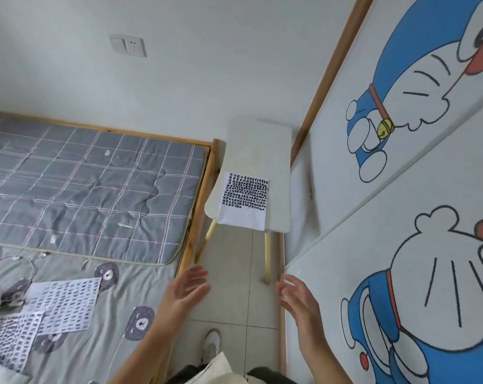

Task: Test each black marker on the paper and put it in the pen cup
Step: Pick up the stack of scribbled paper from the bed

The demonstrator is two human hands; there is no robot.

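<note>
**Both my hands bare, the test paper on the little table ahead**

Far left, two marked sheets (64,304) lie overlapping on the bear-print bedsheet (140,324). They are packed with rows of dark scribbles, and I can't read any of them as words. Beyond them a grey checked quilt (96,189) covers the far part of the bed inside its wooden frame (198,217). A white switch and socket plate (127,45) sits high on the wall, and I can't see any lettering on it.

My left hand (186,292) hangs over the edge of the bed and the tiled floor (234,273). Its fingers are spread and loose, the palm turned inward, and it holds nothing.

Ahead stands a small white table (258,148) on pale wooden legs, between the bed frame and the wardrobe. The paper (244,202) lies flat at its near edge. Dense rows of black marker dabs fill most of it, with a blank strip nearest me. They are blotches, not legible writing.

Below, my white shoe (211,345) is on the tiles.

My right hand (297,297) faces the left one, fingers likewise spread and empty, just beside the wardrobe panel (331,286). The panel shows a blue-and-white cartoon cat with a red nose, red collar and yellow bell.
</note>
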